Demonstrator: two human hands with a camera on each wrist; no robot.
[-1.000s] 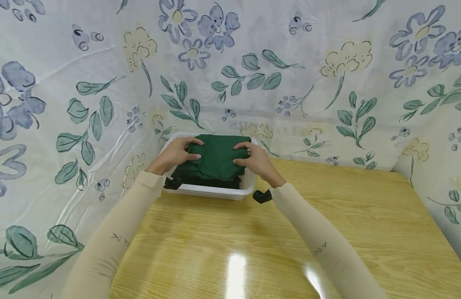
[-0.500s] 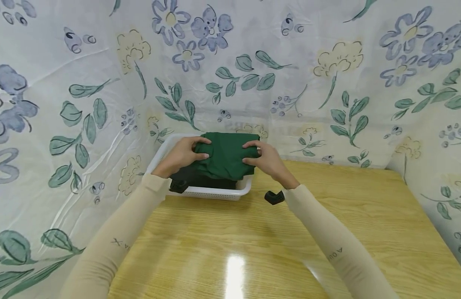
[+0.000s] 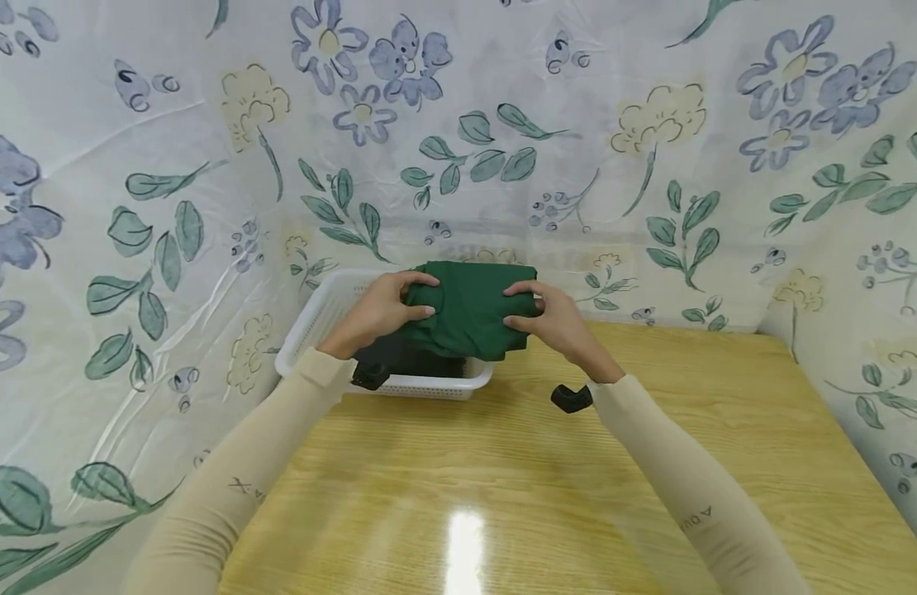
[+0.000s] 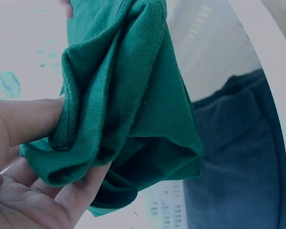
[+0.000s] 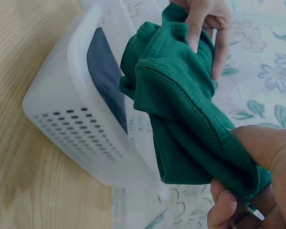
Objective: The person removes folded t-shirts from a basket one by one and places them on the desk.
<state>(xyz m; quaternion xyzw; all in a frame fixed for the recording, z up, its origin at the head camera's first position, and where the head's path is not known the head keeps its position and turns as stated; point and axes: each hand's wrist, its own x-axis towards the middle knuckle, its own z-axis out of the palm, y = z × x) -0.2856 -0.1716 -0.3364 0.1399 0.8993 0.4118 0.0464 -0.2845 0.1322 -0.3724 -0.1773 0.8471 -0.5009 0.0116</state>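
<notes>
Bright head view with white glare [image 3: 465,545] on the table [image 3: 577,504], soft shadows, overexposed left wrist background

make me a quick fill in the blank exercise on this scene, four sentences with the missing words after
1. The left grip and the right grip both hold a cloth whose color is ____.
2. The basket with slotted walls is ____ in color.
3. In the left wrist view, the dark fabric lies ____ the basket.
4. In the head view, the basket stands toward the ____ side of the table.

Missing words: green; white; inside; left.
</notes>
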